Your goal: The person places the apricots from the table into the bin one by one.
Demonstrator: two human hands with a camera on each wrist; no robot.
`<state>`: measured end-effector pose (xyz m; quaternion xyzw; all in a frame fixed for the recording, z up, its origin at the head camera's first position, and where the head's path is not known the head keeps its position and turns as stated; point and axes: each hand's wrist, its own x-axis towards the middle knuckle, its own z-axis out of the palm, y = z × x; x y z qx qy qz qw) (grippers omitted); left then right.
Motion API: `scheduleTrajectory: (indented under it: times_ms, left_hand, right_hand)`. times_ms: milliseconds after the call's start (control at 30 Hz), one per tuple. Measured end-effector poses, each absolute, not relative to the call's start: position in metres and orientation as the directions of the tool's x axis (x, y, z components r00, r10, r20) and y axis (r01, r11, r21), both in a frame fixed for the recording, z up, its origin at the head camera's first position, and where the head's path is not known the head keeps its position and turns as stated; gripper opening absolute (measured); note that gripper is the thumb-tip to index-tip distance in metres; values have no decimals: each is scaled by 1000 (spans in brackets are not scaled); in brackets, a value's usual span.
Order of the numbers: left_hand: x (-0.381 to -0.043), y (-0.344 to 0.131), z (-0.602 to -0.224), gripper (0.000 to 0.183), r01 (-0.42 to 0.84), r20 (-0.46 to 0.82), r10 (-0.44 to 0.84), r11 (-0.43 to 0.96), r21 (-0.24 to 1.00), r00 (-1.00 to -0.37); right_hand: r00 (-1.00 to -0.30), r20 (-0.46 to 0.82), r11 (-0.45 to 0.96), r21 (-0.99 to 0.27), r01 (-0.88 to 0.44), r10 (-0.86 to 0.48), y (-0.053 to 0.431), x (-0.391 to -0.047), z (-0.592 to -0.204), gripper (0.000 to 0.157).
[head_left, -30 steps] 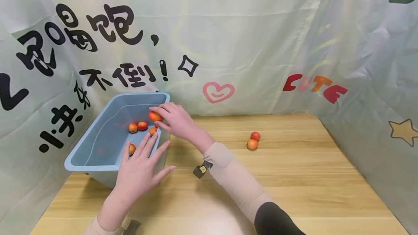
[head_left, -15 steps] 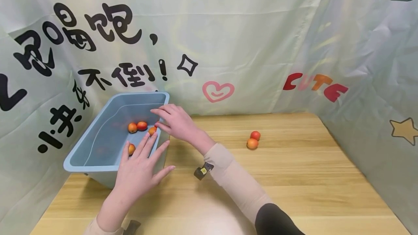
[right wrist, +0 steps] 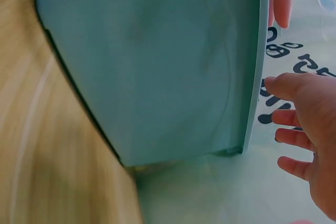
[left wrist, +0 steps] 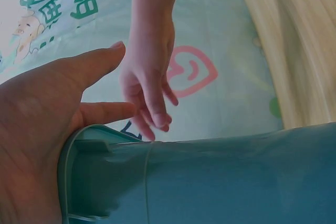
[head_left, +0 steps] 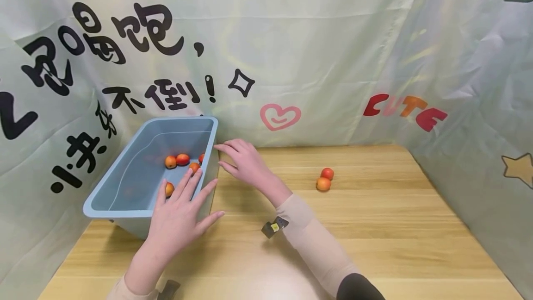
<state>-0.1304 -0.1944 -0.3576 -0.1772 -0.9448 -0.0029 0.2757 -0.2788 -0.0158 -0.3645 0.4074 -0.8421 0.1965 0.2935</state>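
A blue plastic bin (head_left: 120, 214) stands at the left of the table. Inside it lie several small round fruits, among them a red one (head_left: 182, 159) and an orange one (head_left: 170, 190) partly behind fingers. My left hand (head_left: 176, 219) lies with spread, straight fingers over the bin's near right rim. Just outside the right rim hovers my right hand (head_left: 245, 163), fingers loosely extended and nothing between them. In the right wrist view, that hand (right wrist: 315, 135) appears beside the bin's rim. On the table, right of centre, a red fruit (head_left: 327, 173) touches an orange fruit (head_left: 323, 184).
A pale cloth backdrop (head_left: 316, 59) with printed lettering and a pink heart (head_left: 280, 117) rises behind the wooden table (head_left: 374, 226) and along both sides. The bin's far end is close to the cloth. A small camera (head_left: 275, 227) is strapped at my right wrist.
One second ago my right hand held a red-orange fruit over the bin; half a second ago its fingers were empty. It has since drawn right, outside the rim. My left hand has stayed put.
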Motion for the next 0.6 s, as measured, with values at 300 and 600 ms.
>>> scheduleTrajectory:
  times_ms: [300,600]
  left_hand:
    - [-130,-195,-360,72,335,521,334,937,-96,-785]
    - [-130,-194,-358,72,327,501,323,941,-83,-803]
  right_hand:
    - [-526,662,607,-134,-783,-534,9,-274,-379,39]
    - [-583,632,658,-151,-738,-510,36,-275,-391,40]
